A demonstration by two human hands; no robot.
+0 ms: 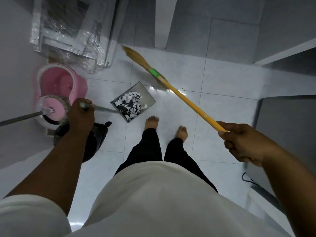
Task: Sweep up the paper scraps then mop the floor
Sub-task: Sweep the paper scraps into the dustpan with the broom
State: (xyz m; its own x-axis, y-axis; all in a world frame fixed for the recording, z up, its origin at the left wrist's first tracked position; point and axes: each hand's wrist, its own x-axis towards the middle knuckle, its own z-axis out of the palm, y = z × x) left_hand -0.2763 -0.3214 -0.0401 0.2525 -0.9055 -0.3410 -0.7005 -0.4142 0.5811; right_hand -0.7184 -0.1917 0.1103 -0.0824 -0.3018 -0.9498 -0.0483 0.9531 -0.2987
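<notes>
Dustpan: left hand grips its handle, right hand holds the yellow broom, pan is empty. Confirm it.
Wrong on one point: the head view shows the dustpan holding a pile of paper scraps. Otherwise right: left hand grips its handle, right hand holds the yellow broom.

**Hidden ends, smeared bristles**

The broom handle (188, 101) ends out of sight inside the right grip (242, 142). The bristles (135, 56), far ahead of that grip, are blurred. The left grip (81, 115) covers the top of the dustpan handle (104, 108) and part of the black bag (100, 134) beneath it. To its left, the mop pole (20, 119) runs off the edge.
</notes>
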